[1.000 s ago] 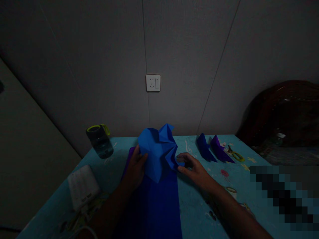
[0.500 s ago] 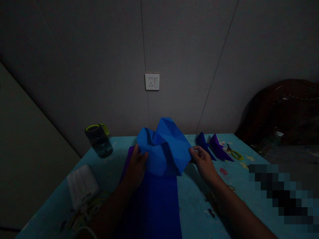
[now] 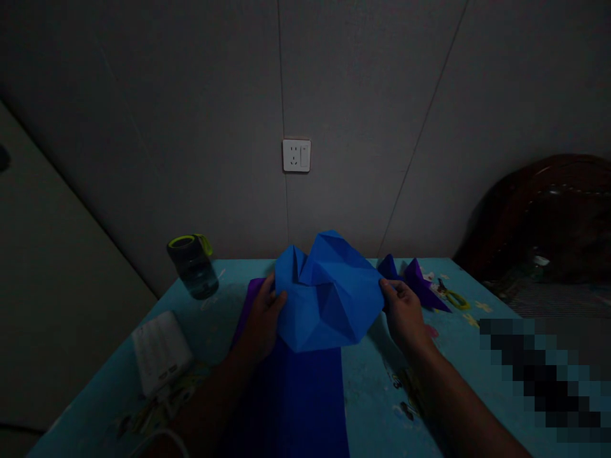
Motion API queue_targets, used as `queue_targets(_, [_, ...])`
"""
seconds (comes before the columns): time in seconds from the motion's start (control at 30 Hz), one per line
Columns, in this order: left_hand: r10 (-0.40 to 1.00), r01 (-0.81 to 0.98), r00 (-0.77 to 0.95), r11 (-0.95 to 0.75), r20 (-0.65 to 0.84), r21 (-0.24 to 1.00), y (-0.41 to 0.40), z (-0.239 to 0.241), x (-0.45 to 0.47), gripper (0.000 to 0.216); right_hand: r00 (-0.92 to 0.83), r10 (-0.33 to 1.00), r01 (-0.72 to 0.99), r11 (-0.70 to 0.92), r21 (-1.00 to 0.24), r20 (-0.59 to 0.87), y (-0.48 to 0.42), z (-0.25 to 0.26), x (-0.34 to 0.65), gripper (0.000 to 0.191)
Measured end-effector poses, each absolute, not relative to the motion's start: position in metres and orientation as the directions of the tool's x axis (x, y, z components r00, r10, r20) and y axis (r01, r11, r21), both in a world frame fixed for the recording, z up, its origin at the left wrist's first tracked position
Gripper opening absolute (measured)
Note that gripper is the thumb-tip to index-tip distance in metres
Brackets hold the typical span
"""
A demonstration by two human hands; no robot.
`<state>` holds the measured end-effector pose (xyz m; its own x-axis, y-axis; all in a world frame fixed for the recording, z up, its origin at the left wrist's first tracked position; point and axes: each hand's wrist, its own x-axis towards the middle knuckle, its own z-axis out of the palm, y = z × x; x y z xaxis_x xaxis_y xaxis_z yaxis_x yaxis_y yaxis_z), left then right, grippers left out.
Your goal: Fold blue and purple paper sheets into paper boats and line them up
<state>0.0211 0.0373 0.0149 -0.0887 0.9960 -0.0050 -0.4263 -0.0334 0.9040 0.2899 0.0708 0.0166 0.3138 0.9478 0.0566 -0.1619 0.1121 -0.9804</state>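
Note:
A creased sheet of bright blue paper (image 3: 329, 296) is spread and raised a little above the table between my hands. My left hand (image 3: 261, 318) pinches its left edge. At the right edge my right hand (image 3: 405, 310) grips it with fingers closed. Below the sheet a dark blue paper (image 3: 305, 401) lies flat on the light blue table (image 3: 372, 394), with a purple sheet (image 3: 248, 299) showing under its left side.
A glass mug with a green rim (image 3: 193, 266) stands at the back left. A white box-like object (image 3: 160, 353) lies at the near left. Folded blue and purple paper shapes (image 3: 415, 280) and yellow-handled scissors (image 3: 453, 298) lie at the back right. A wall socket (image 3: 296, 156) is above.
The folded paper has been opened wider. My right hand has moved to the right and away from me with the paper's right edge. My left hand has stayed at the left edge.

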Motion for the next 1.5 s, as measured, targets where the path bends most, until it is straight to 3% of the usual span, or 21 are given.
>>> queue_targets(0.23, [0.994, -0.516, -0.107, -0.081, 0.029, 0.853, 0.032, 0.020, 0.021, 0.062, 0.216, 0.976, -0.246, 0.028, -0.969, -0.027, 0.068, 0.011, 0.280, 0.034])
queue_targets(0.47, [0.994, -0.500, -0.099, -0.092, 0.049, 0.861, 0.032, 0.024, 0.018, 0.066, 0.101, 0.995, -0.134, 0.005, -0.991, -0.009, 0.069, 0.014, 0.283, 0.035])
queue_targets(0.63, [0.993, -0.434, 0.115, 0.055, -0.005, 0.899, 0.030, 0.020, 0.015, 0.061, -0.047, 0.997, 0.041, 0.060, -0.997, 0.058, 0.063, 0.028, 0.285, 0.038])
queue_targets(0.73, [0.969, -0.385, 0.245, 0.118, -0.022, 0.915, 0.027, 0.017, 0.017, 0.058, -0.141, 0.990, 0.129, 0.039, -0.991, 0.021, 0.055, 0.035, 0.283, 0.040])
queue_targets(0.9, [0.964, -0.338, 0.266, 0.124, -0.032, 0.933, 0.026, 0.014, 0.020, 0.053, 0.008, 1.000, 0.080, -0.006, -0.997, -0.006, 0.056, 0.031, 0.286, 0.045])
queue_targets(1.03, [0.994, -0.399, 0.104, 0.078, -0.039, 0.914, 0.030, 0.016, 0.017, 0.065, 0.206, 0.979, -0.056, 0.007, -0.998, -0.005, 0.069, 0.023, 0.302, 0.052])
queue_targets(1.17, [1.000, -0.399, -0.010, -0.001, -0.003, 0.917, 0.033, 0.023, 0.011, 0.065, 0.308, 0.950, -0.041, 0.056, -0.998, 0.041, 0.075, 0.018, 0.314, 0.056])
queue_targets(1.37, [1.000, -0.353, -0.026, -0.004, -0.005, 0.936, 0.037, 0.028, -0.002, 0.067, 0.181, 0.983, -0.034, -0.035, -0.999, -0.041, 0.072, 0.029, 0.315, 0.054])
queue_targets(1.5, [0.990, -0.369, 0.129, 0.108, -0.064, 0.923, 0.043, 0.024, -0.009, 0.049, -0.027, 0.998, -0.005, -0.053, -0.999, -0.053, 0.068, 0.036, 0.313, 0.046])
